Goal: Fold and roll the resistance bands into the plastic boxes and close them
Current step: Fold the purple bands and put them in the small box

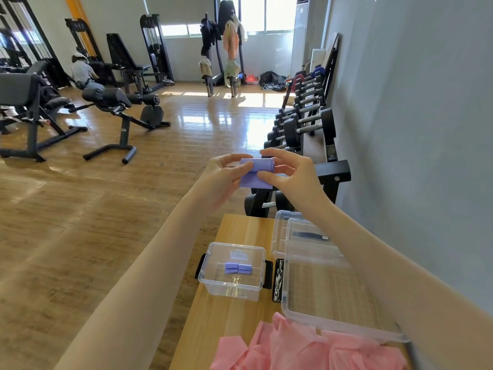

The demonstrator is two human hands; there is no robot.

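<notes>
I hold a purple resistance band point(256, 175) in the air above the far end of the table, partly rolled, with a flat tail hanging below the roll. My left hand point(226, 173) pinches its left end and my right hand point(289, 170) pinches its right end. Below, an open clear plastic box point(232, 287) with black side latches stands on the wooden table point(229, 316); two small purple rolled bands point(238, 268) lie inside it. Pink resistance bands point(298, 348) lie in a loose pile at the near edge.
A large clear lid or box point(328, 289) and another clear box point(282, 236) sit at the table's right, a black patterned item point(278, 281) between them and the small box. A dumbbell rack point(304, 124) lines the right wall. Gym machines and a crouching person point(82, 73) are at far left.
</notes>
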